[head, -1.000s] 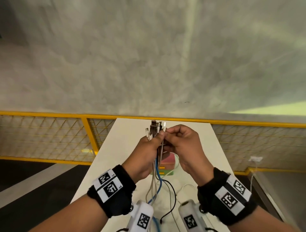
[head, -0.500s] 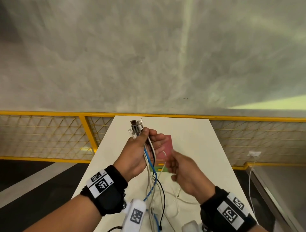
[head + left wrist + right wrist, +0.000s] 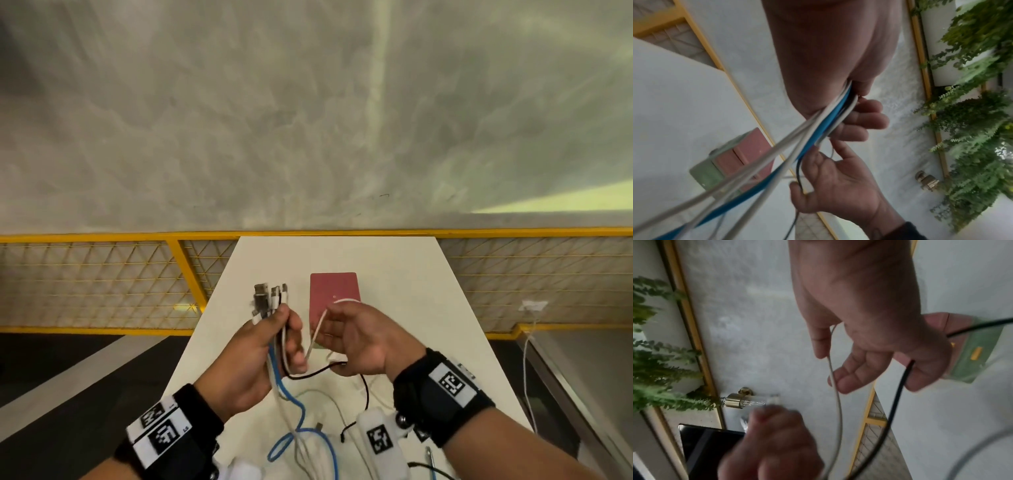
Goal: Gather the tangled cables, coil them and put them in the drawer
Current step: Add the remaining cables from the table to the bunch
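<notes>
Left hand [image 3: 255, 356] fingers clamped round cable bundle [image 3: 278, 342], plugs [image 3: 270, 298] pointing to 12 o'clock, right hand [image 3: 359, 339] at its 3 o'clock, fingers loosely curled around white cable [image 3: 317, 334] and black cable [image 3: 318, 371], drawer box [image 3: 335, 291] on table [image 3: 411, 291] at 12, no legible writing except fiducial tags on wristbands [image 3: 448, 383].

Setting: indoor commercial or workshop-type space, exact kind not determinable. A polished concrete floor [image 3: 308, 120] is bounded by yellow-framed mesh railing [image 3: 102, 284]. A white table [image 3: 428, 291] is placed against it. Fern-like greenery [image 3: 972, 113] is seen nearby.
</notes>
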A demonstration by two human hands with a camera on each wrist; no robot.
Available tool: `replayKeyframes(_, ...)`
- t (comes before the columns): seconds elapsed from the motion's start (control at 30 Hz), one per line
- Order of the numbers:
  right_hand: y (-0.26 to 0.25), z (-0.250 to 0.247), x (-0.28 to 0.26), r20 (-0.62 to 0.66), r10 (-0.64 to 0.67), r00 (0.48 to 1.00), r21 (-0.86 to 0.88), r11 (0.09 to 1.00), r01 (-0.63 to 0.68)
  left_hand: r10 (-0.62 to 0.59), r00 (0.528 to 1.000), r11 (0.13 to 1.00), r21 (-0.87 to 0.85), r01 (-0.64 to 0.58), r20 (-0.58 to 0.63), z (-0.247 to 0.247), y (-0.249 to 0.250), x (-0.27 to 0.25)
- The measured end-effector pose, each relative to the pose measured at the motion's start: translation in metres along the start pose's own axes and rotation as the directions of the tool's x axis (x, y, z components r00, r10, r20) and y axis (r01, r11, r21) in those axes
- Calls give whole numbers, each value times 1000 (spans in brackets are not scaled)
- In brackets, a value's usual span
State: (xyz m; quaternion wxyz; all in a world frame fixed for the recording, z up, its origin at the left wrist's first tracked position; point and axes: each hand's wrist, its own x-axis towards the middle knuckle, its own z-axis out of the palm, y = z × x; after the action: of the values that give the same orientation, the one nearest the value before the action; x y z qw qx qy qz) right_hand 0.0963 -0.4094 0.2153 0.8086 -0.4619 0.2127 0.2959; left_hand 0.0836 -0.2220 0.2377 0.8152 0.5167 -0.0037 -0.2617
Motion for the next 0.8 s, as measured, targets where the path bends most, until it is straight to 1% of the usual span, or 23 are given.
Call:
replayKeyframes(0.1, -8, -14, -4, 69, 14, 997, 46, 999, -17, -4, 997, 999, 42, 8, -74, -24, -2, -14)
replayKeyframes(0.17, -12, -22, -8, 94, -20, 995, 125, 992, 8, -45, 993, 998, 34, 49, -105, -40, -1, -28)
replayKeyframes(0.2, -13, -25, -9, 80, -51, 995, 172, 984, 37, -85, 990, 996, 18, 88, -115, -50, 0, -36)
replayKeyframes(0.27, -14, -33, -8, 1, -130, 991, 270, 955, 125, -193, 974, 980, 19, 196, -118, -74, 6, -55)
replayKeyframes(0.33, -15, -47, -3, -132, -181, 975, 361, 907, 217, -306, 946, 944, 93, 316, -108, -95, 15, -76)
replayKeyframes(0.37, -15, -52, -1, -185, -185, 965, 394, 885, 246, -336, 936, 926, 143, 348, -106, -101, 18, -86)
replayKeyframes(0.4, -16, -55, -1, -223, -183, 958, 400, 879, 261, -320, 941, 920, 202, 337, -113, -104, 21, -91)
replayKeyframes(0.43, -14, -55, -1, -238, -180, 954, 383, 886, 262, -257, 955, 921, 262, 288, -146, -103, 22, -93)
replayKeyframes(0.47, -13, -52, -1, -236, -176, 956, 359, 898, 254, -152, 971, 928, 311, 204, -183, -97, 22, -90)
replayKeyframes(0.5, -9, -44, 0, -223, -171, 960, 326, 915, 239, -32, 976, 937, 333, 104, -215, -88, 21, -83)
replayKeyframes(0.53, -3, -35, 2, -198, -166, 966, 292, 931, 220, 86, 969, 939, 344, -1, -233, -74, 20, -72)
replayKeyframes(0.6, 12, -12, 8, -117, -141, 983, 230, 959, 165, 259, 945, 897, 412, -158, -201, -40, 16, -47)
replayKeyframes(0.63, 18, -1, 10, -77, -130, 989, 184, 973, 142, 305, 936, 862, 469, -191, -179, -22, 12, -34)
replayKeyframes(0.7, 29, 19, 12, -13, -131, 991, 120, 984, 131, 344, 931, 799, 559, -222, -123, 6, -1, -11)
replayKeyframes(0.73, 31, 27, 10, 11, -139, 990, 115, 984, 136, 348, 934, 773, 589, -237, -82, 14, -9, -2)
replayKeyframes(0.8, 30, 35, 4, 3, -162, 987, 163, 974, 159, 367, 929, 698, 675, -239, -51, 18, -21, 15)
